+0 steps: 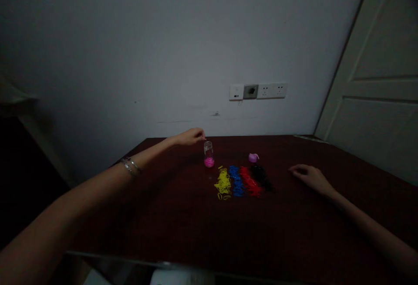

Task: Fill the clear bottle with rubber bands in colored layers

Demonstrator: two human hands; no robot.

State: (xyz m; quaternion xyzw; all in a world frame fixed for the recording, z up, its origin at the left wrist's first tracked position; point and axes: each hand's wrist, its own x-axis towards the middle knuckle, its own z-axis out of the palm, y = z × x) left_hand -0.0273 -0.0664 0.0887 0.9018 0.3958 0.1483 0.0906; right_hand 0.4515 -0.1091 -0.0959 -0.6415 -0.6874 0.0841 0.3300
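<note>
My left hand (193, 136), fingers pinched, hovers just above the mouth of a small clear glass jar (208, 150). Whatever its fingertips hold is too small to make out. Pink rubber bands (209, 162) lie in the bottom of the upright jar. On the table to its right are heaps of small bands in rows: yellow bands (224, 181), blue bands (236, 181), red bands (251, 182) and black bands (261, 176). My right hand (309, 178) rests on the table right of the black heap, its fingers curled with thumb and fingertips together, nothing visible in them.
A light purple cap (253, 157) stands behind the red and black heaps. The dark reddish table (183, 224) reaches back to a pale wall (130, 58) with sockets (272, 90). A door (379, 93) is at the right. Below the table's front edge, a white object (176, 277) shows partly.
</note>
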